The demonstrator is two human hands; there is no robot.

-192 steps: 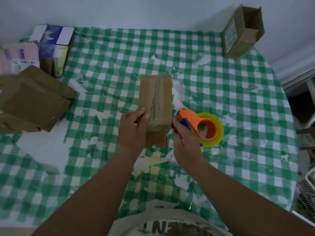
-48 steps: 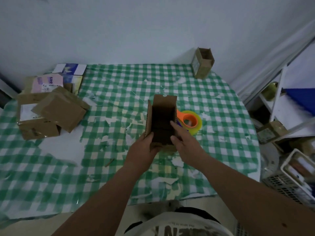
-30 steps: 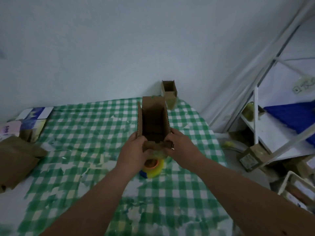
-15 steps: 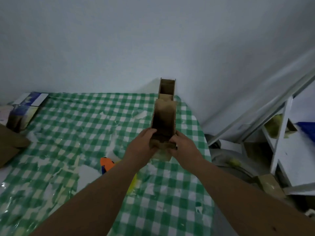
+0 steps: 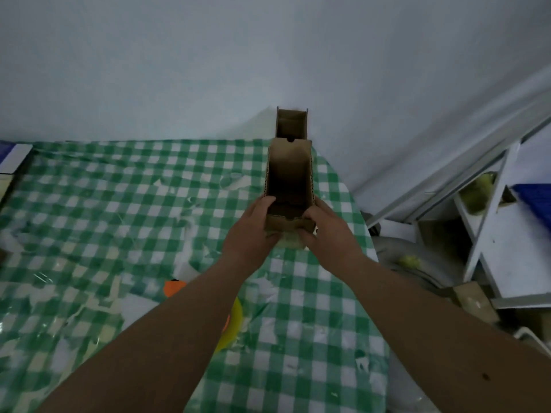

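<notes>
Both my left hand [image 5: 253, 231] & right hand [image 5: 328, 234] had fingers curled round the open box [image 5: 289, 174] at its near end, over the table [image 5: 119, 189] corner. Risk: a hard squeeze cld buckle it; pushing fwd cld knock the 2nd box [image 5: 291, 123].

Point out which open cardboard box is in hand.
The nearer box, held by left hand and right hand; the far box stands untouched behind it.

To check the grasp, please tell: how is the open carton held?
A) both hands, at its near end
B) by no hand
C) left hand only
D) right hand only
A: the left hand and the right hand both hold the near end of the carton.
</notes>
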